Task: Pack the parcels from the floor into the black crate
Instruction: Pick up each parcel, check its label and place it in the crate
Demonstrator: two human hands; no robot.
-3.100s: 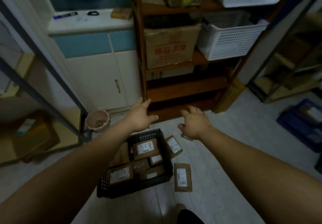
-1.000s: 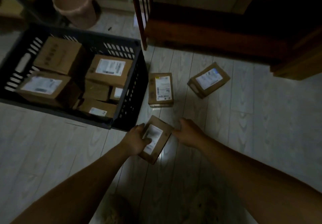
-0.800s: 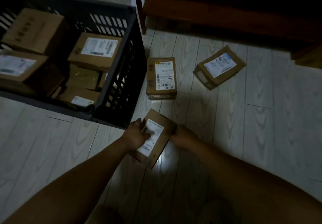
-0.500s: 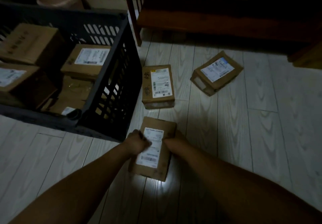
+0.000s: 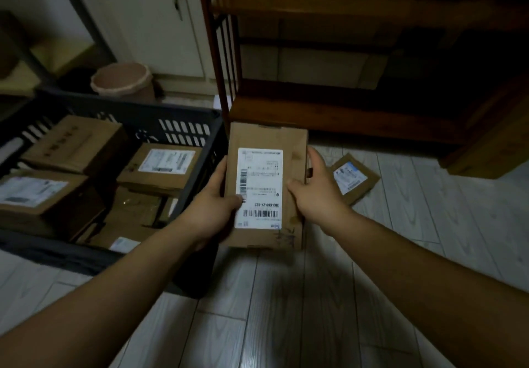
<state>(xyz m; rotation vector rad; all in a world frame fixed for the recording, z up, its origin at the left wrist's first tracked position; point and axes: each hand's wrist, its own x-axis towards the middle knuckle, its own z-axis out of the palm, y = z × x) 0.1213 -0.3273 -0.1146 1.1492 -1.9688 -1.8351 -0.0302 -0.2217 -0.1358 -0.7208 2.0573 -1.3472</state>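
held parcel [image 5: 266, 187]: flat brown cardboard, white barcode label, lifted beside the crate's right wall
left hand [image 5: 213, 204]: fingers grip its left edge
right hand [image 5: 313, 188]: fingers grip its right edge
black crate [image 5: 186, 130]: slotted plastic, boxes inside
floor parcel [image 5: 353, 177]: on pale wood-grain floor [image 5: 286, 310]

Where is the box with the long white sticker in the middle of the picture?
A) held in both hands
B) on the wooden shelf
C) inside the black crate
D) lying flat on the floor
A: the left hand and the right hand grip the parcel by its sides, up beside the black crate.
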